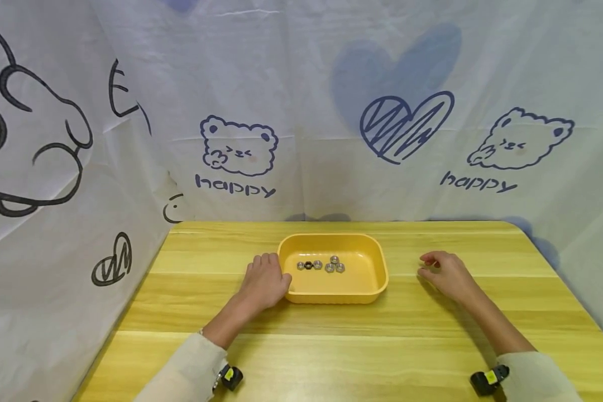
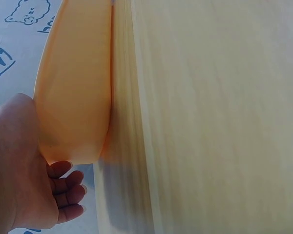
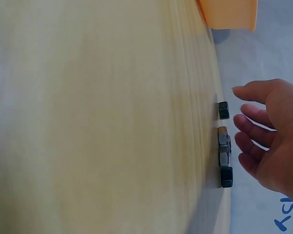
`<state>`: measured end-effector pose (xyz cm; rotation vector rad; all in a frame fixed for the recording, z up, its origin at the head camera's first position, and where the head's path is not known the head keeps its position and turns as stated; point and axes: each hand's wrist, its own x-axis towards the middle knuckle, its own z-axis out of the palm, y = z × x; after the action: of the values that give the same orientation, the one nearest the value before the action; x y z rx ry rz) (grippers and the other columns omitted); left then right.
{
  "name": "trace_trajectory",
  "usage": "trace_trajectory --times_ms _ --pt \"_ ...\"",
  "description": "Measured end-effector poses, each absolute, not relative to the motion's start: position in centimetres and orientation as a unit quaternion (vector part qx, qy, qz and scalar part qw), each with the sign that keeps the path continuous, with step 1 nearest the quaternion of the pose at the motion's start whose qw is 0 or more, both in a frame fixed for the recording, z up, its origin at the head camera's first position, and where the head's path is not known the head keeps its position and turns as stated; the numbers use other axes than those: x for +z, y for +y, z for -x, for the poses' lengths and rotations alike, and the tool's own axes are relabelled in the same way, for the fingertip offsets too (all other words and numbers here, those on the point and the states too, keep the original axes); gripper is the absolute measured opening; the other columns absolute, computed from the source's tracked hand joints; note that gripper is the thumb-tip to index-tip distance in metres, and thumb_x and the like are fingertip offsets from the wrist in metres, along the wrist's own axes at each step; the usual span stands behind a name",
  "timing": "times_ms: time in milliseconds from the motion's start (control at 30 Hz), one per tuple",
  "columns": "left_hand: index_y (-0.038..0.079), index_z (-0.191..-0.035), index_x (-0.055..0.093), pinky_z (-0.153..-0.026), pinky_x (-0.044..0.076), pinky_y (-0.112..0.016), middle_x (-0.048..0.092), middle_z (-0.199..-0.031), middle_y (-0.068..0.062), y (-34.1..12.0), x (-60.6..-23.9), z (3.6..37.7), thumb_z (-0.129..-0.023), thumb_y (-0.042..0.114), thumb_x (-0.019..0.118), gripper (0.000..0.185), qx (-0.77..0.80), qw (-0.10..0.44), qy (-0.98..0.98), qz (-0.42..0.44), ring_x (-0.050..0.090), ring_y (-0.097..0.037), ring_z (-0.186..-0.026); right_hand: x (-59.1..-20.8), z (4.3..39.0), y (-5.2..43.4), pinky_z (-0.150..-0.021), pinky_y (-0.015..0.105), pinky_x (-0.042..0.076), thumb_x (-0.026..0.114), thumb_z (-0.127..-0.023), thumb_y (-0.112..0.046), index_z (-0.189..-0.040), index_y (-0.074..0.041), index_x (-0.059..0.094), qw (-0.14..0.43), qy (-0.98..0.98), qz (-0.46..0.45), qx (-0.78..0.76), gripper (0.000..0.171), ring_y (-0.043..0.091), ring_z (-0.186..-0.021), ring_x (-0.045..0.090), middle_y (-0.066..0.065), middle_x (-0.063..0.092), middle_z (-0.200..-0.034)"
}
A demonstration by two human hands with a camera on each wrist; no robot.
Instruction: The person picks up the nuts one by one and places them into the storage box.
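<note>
A yellow plastic tray (image 1: 333, 298) stands on the table, with several silver hex nuts (image 1: 340, 268) and one black nut (image 1: 309, 265) lying inside. My left hand (image 1: 266, 281) grips the tray's left side, thumb over the rim and fingers curled along the outer wall. To the right of the tray, my right hand (image 1: 445, 274) is over the table, holding nothing, its fingers loosely bent and thumb apart. In the right wrist view, dark nuts (image 3: 223, 110) and silver nuts (image 3: 223, 148) sit on the table just beyond those fingertips; in the head view the hand hides them.
The wood-grain table (image 1: 326, 357) runs back to a white cloth (image 1: 311, 201) printed with bears and hearts. More cloth hangs along both sides. Each wrist wears a small black camera, as on the left wrist camera (image 1: 232, 378).
</note>
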<state>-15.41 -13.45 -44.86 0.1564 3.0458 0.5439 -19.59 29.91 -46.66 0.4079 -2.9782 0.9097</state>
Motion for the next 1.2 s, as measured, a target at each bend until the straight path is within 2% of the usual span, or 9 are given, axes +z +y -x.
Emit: trace_trajectory --times_ms 133,300,567,733,833,900,1000,1100,1200 --pt "-0.002 -0.108 0.051 -0.082 0.034 -0.041 0.048 -0.095 -0.013 -13.5 -44.8 15.4 -0.096 0.030 0.049 0.034 0.177 0.022 0.983 -0.051 0.040 -0.030 -0.089 -46.8 19.7 29.9 -0.091 0.059 0.051 0.073 -0.095 -0.019 -0.122 0.004 0.069 -0.001 -0.952 -0.130 0.278 0.036 0.042 -0.107 0.065 0.024 0.072 -0.115" --pt "-0.003 -0.110 0.052 -0.083 0.035 -0.041 0.049 -0.096 -0.014 -13.4 -44.8 15.4 -0.096 0.030 0.049 0.036 0.177 0.022 0.983 -0.050 0.040 -0.029 -0.089 -46.9 19.6 30.0 -0.095 0.067 0.037 0.073 -0.095 -0.022 -0.123 0.003 0.069 -0.014 -0.957 -0.121 0.264 0.038 0.043 -0.108 0.065 0.023 0.072 -0.115" --pt "-0.001 -0.107 0.051 -0.081 0.034 -0.040 0.048 -0.095 -0.013 -13.5 -44.8 15.4 -0.095 0.029 0.049 0.032 0.174 0.016 0.983 -0.051 0.039 -0.029 -0.088 -47.0 20.0 30.4 -0.087 0.059 0.031 0.075 -0.093 -0.025 -0.123 0.000 0.071 -0.035 -0.956 -0.120 0.265 0.039 0.040 -0.105 0.067 0.019 0.075 -0.112" --pt "0.000 -0.106 0.050 -0.080 0.033 -0.039 0.048 -0.094 -0.013 -13.4 -44.9 15.4 -0.096 0.028 0.049 0.030 0.176 0.013 0.983 -0.053 0.039 -0.029 -0.088 -47.1 20.6 31.0 -0.090 0.060 0.031 0.075 -0.094 -0.027 -0.125 -0.001 0.070 -0.061 -0.954 -0.118 0.270 0.041 0.042 -0.109 0.067 0.017 0.076 -0.113" --pt "0.000 -0.105 0.050 -0.080 0.032 -0.038 0.047 -0.094 -0.012 -13.4 -45.1 15.4 -0.096 0.027 0.049 0.029 0.175 0.011 0.983 -0.056 0.039 -0.029 -0.087 -47.1 20.8 31.3 -0.094 0.062 0.034 0.074 -0.095 -0.029 -0.126 -0.002 0.070 -0.078 -0.951 -0.112 0.276 0.042 0.039 -0.107 0.067 0.015 0.075 -0.111" --pt "0.000 -0.104 0.050 -0.079 0.032 -0.038 0.047 -0.093 -0.012 -13.4 -45.1 15.4 -0.096 0.027 0.049 0.029 0.175 0.012 0.983 -0.056 0.039 -0.029 -0.087 -47.1 21.0 31.3 -0.095 0.057 0.041 0.075 -0.095 -0.030 -0.126 -0.002 0.070 -0.090 -0.949 -0.103 0.283 0.043 0.033 -0.103 0.068 0.014 0.075 -0.111" --pt "0.000 -0.105 0.050 -0.079 0.031 -0.038 0.047 -0.094 -0.012 -13.4 -45.1 15.4 -0.096 0.028 0.049 0.029 0.177 0.013 0.983 -0.054 0.039 -0.029 -0.088 -47.2 21.3 31.2 -0.088 0.044 0.050 0.076 -0.094 -0.030 -0.126 -0.002 0.071 -0.101 -0.946 -0.089 0.294 0.043 0.025 -0.098 0.066 0.012 0.073 -0.109" --pt "0.000 -0.106 0.050 -0.079 0.031 -0.038 0.047 -0.094 -0.013 -13.4 -45.0 15.5 -0.096 0.028 0.049 0.030 0.180 0.014 0.982 -0.048 0.039 -0.029 -0.088 -47.2 21.6 31.2 -0.081 0.036 0.051 0.077 -0.093 -0.029 -0.124 -0.002 0.071 -0.102 -0.944 -0.083 0.301 0.042 0.022 -0.095 0.063 0.013 0.072 -0.107" --pt "0.000 -0.106 0.050 -0.080 0.032 -0.038 0.047 -0.094 -0.013 -13.4 -45.0 15.5 -0.096 0.028 0.049 0.030 0.182 0.014 0.982 -0.048 0.039 -0.029 -0.089 -47.3 21.7 31.2 -0.079 0.035 0.050 0.077 -0.093 -0.028 -0.123 -0.001 0.071 -0.105 -0.943 -0.080 0.306 0.041 0.021 -0.092 0.062 0.013 0.072 -0.106"
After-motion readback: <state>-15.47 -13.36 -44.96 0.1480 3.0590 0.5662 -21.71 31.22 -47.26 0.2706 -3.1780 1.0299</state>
